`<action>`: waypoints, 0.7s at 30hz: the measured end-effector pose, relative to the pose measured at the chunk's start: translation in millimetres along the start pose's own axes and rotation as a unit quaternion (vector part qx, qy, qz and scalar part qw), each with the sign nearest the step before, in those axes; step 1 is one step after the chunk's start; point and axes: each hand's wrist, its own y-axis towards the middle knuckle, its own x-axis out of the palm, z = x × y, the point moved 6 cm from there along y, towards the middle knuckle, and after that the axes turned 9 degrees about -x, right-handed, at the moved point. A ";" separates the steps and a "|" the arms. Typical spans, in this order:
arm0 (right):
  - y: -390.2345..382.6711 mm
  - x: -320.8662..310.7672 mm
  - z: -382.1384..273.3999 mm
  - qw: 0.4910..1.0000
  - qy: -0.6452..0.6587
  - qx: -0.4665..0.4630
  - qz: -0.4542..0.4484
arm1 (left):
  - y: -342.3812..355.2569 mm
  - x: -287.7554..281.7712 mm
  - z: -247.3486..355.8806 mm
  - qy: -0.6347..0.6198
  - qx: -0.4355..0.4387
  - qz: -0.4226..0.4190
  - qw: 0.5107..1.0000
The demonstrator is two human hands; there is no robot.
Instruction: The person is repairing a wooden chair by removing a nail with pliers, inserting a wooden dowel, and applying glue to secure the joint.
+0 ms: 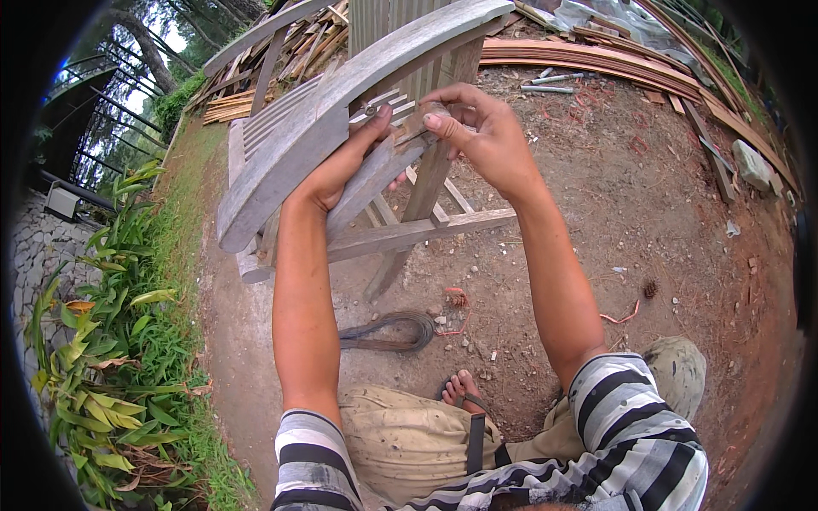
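A weathered grey wooden chair [281,162] with a slatted seat and a curved armrest stands tilted before me. My left hand [336,170] reaches under the armrest and is closed round a grey wooden rail [366,187]; its thumb lies above and fingertips show below. By that thumb is a small round thing [371,110], too small to make out. At the rail's upper end my right hand [486,132] pinches a small brownish piece of wood [435,111] between thumb and fingers. Whether this piece is loose or joined to the rail, I cannot tell.
A loop of dark cord or wire [400,332] lies on the dirt below the chair. Stacked boards [588,64] and metal tubes [550,85] lie at the back right. A pale stone [751,164] is at the far right; leafy plants [102,392] line the left.
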 end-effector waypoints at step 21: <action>-9.6 9.9 -1.7 0.965 0.242 -0.005 0.106 | -42.0 -10.9 20.4 0.087 0.133 0.061 0.986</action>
